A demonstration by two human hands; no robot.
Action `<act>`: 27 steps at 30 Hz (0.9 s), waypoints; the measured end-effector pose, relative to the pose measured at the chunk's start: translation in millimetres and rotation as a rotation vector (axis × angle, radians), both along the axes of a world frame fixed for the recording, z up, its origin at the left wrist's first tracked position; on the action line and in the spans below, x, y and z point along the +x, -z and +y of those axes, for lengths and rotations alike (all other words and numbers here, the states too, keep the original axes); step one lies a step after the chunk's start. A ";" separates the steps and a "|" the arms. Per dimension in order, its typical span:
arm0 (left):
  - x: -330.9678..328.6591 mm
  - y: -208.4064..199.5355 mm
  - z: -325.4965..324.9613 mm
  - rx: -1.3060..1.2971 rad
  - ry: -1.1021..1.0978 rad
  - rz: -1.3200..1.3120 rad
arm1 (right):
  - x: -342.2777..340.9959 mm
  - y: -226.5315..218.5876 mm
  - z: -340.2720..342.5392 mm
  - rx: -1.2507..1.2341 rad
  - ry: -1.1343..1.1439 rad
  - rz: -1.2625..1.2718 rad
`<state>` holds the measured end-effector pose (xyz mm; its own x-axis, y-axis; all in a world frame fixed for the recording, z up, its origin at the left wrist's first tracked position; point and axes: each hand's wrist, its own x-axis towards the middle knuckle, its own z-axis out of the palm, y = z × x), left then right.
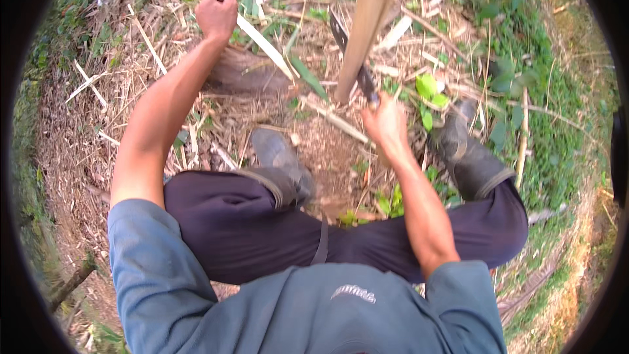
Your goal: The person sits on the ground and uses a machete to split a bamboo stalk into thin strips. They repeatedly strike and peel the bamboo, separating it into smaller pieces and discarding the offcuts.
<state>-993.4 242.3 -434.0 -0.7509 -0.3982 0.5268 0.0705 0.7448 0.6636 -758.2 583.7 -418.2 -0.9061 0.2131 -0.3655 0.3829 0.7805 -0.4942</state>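
Observation:
My right hand (386,121) is closed around the handle of a machete (365,82). Its dark blade points away from me and passes behind an upright, slightly tilted piece of split wood (364,33). Whether blade and wood touch, I cannot tell. Farther out on the left, my left hand (217,13) is raised with its fingers curled into a fist. A long pale strip (265,46) runs behind that fist, showing on both sides of it; whether the fingers grip it is unclear. Below lies a thick brown log (246,72).
My boots (278,151) are planted apart, with the right boot (462,151) beside leafy plants. Pale splinters and dry stalks (147,39) litter the ground. Green growth (511,78) spreads along the right, and a dark branch (73,283) sticks up at lower left.

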 end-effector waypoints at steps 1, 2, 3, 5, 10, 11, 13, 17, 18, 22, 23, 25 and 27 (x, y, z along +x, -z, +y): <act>11.1 8.1 1.1 0.029 0.017 -0.032 | 2.8 -18.7 -0.9 -0.016 -0.005 -0.004; 9.2 7.2 -2.8 0.056 0.023 -0.028 | -9.7 -33.6 -1.1 -0.033 -0.022 0.029; 4.6 7.1 -3.9 0.084 0.028 -0.025 | -13.1 -41.2 -2.0 -0.040 0.005 0.134; 5.7 7.8 -1.8 0.061 0.017 -0.003 | -21.4 -82.8 -5.2 -0.097 0.022 0.364; -0.2 7.2 -13.6 0.131 -0.016 0.015 | -29.5 -135.0 -12.2 -0.133 0.064 0.436; -0.2 5.1 -10.1 0.074 -0.042 0.004 | -20.5 -90.0 -11.4 -0.010 0.040 0.328; -10.7 4.0 3.3 -0.025 -0.089 0.009 | 16.0 20.7 -2.2 0.072 0.031 0.158; 0.0 4.2 -7.1 0.029 -0.046 0.038 | 40.3 42.8 -7.5 -0.045 0.067 0.031; -0.9 3.5 -6.0 0.009 -0.012 0.083 | 31.8 37.9 -2.1 -0.049 0.023 0.106; 4.3 -0.8 1.4 0.050 -0.015 0.034 | -3.0 -54.1 -8.7 -0.094 0.142 0.372; 2.6 0.2 -9.7 -0.056 -0.042 -0.029 | -12.4 -81.6 -12.7 -0.152 0.156 0.472; -4.9 6.7 -18.7 0.038 -0.034 0.024 | -14.6 -91.2 -16.0 -0.207 0.189 0.546; -0.3 9.5 -19.6 0.007 -0.060 0.027 | -5.1 -71.6 -17.4 -0.204 0.221 0.492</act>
<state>-993.7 222.7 -443.4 -0.7111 -0.4458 0.5437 0.0442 0.7434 0.6674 -763.2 566.2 -346.6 -0.9217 0.3865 0.0337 0.2137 0.5782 -0.7874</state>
